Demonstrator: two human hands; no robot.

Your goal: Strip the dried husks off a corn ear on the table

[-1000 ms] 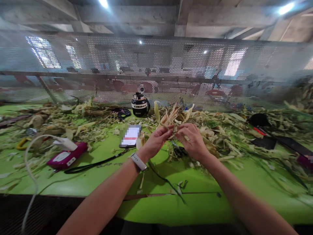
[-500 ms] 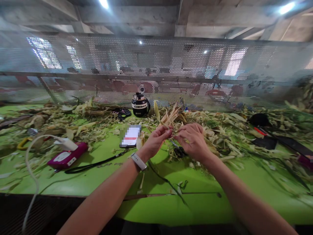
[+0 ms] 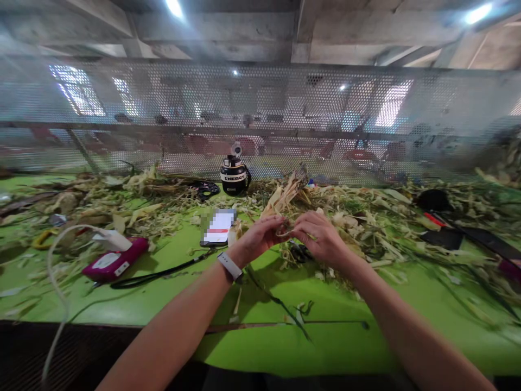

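Both hands meet over the middle of the green table (image 3: 345,342). Pinched between the fingertips of my left hand (image 3: 258,238) and my right hand (image 3: 319,234) is a thin, pale strip of corn husk (image 3: 284,232), bent in a loop. The fingers cover part of it. Just beyond the hands lies a bundle of dry husks (image 3: 286,194). Below the right fingers, a black-handled tool (image 3: 300,252), perhaps scissors, is partly hidden among scraps. A phone (image 3: 220,225) with a lit screen rests left of my left hand, its black strap (image 3: 158,274) trailing across the table.
A magenta power block (image 3: 118,260) with a white cable (image 3: 51,266) sits at the left. At the back stands a black bottle (image 3: 234,176) before a perforated metal screen (image 3: 260,103). Husk scraps (image 3: 366,228) cover much of the table. A black cap-like object (image 3: 434,200) lies at right.
The husk strip between my fingertips now curves into a loop. My left fingers have shifted slightly downward, and the upright pale leaf above them is no longer visible.
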